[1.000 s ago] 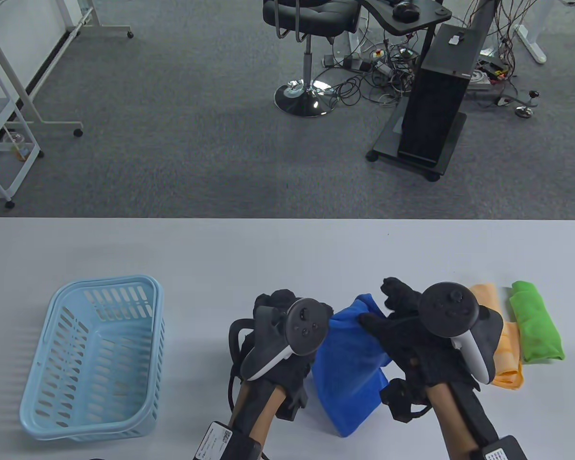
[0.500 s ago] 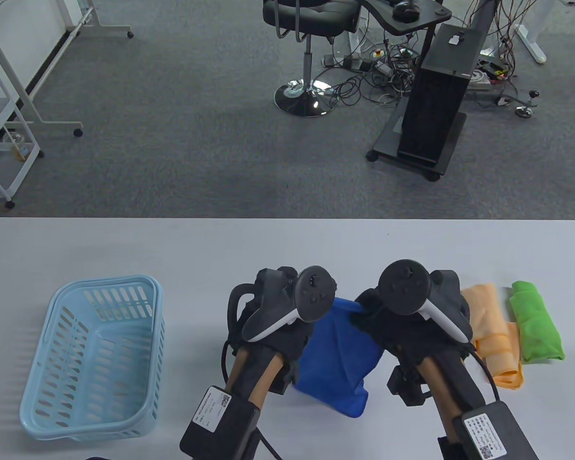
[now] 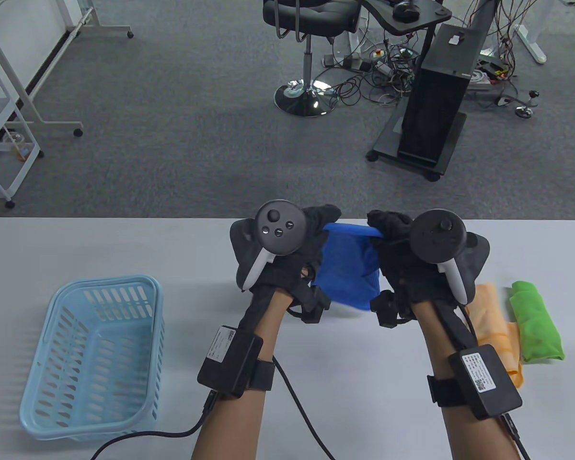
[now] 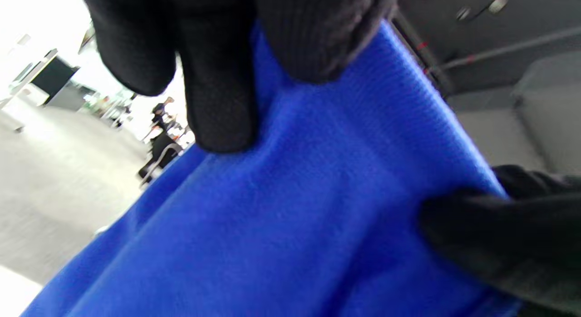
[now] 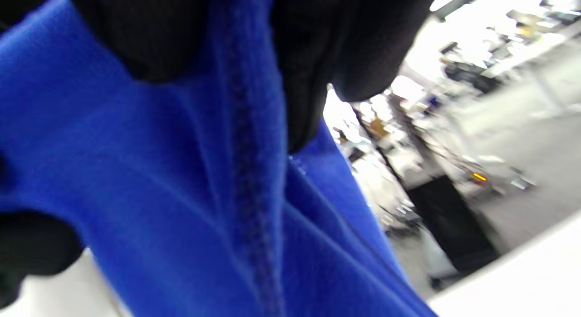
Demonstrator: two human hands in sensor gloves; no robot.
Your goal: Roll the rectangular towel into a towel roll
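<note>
A blue towel (image 3: 350,268) hangs in the air between both hands, over the far half of the table (image 3: 124,244). My left hand (image 3: 318,223) pinches its upper left corner and my right hand (image 3: 388,227) pinches its upper right corner, so the top edge is stretched between them. The lower part hangs loose above the table. In the left wrist view the blue towel (image 4: 295,208) fills the frame under my gloved fingers (image 4: 218,81). In the right wrist view the towel's stitched hem (image 5: 249,171) runs down from my fingers (image 5: 317,44).
A light blue plastic basket (image 3: 93,354) stands at the left of the table. An orange towel (image 3: 496,330) and a green folded towel (image 3: 536,323) lie at the right, beside my right forearm. Beyond the far table edge is carpet with a chair and a black stand.
Both hands have lifted the blue towel off the table and carried it away from me toward the far edge. The towel went from lying crumpled to hanging spread between the hands.
</note>
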